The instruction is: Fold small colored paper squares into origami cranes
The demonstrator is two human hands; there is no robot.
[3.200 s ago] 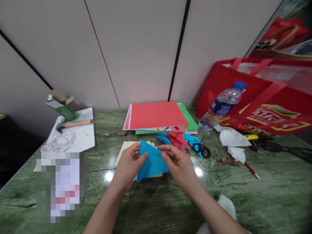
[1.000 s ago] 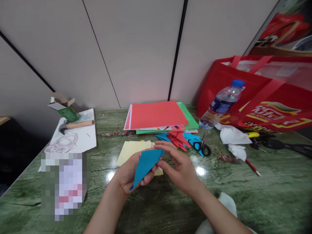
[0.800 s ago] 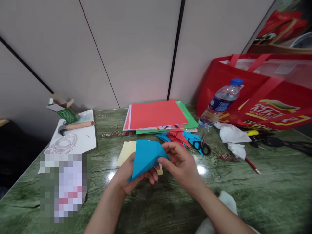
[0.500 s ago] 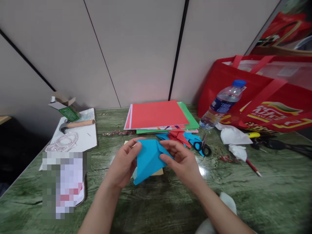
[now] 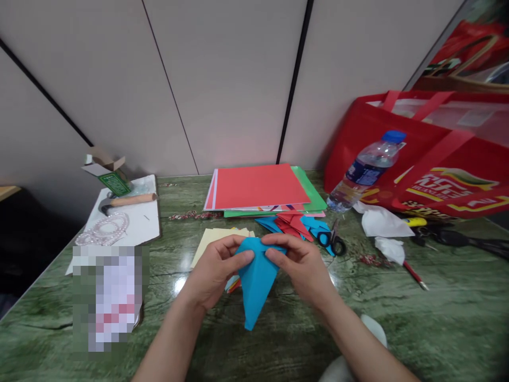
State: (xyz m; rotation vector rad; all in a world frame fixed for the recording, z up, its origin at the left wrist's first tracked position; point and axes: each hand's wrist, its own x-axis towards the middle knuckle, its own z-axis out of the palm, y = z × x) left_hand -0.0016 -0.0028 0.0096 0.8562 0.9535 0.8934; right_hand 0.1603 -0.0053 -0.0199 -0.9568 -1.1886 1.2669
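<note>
A folded blue paper point(image 5: 256, 278), shaped like a narrow kite with its point toward me, is held over the green marble table point(image 5: 397, 323). My left hand point(image 5: 214, 270) pinches its upper left edge. My right hand point(image 5: 304, 265) pinches the upper right edge. Both thumbs press on the top of the fold. Under the hands lie a pale yellow sheet point(image 5: 210, 241) and a few coloured paper pieces.
A stack of coloured sheets point(image 5: 260, 188) lies behind, with cut blue and red scraps point(image 5: 292, 225) and black scissors point(image 5: 332, 241). A water bottle point(image 5: 366, 170) leans on a red bag point(image 5: 433, 154). Tissues point(image 5: 382, 223), a hammer point(image 5: 125, 201), beads point(image 5: 103, 229) and a small box point(image 5: 107, 175) lie around.
The blue paper was turned over and refolded between my hands; it has gone from a wide triangle to a narrower kite pointing toward me. Both hands stayed on it.
</note>
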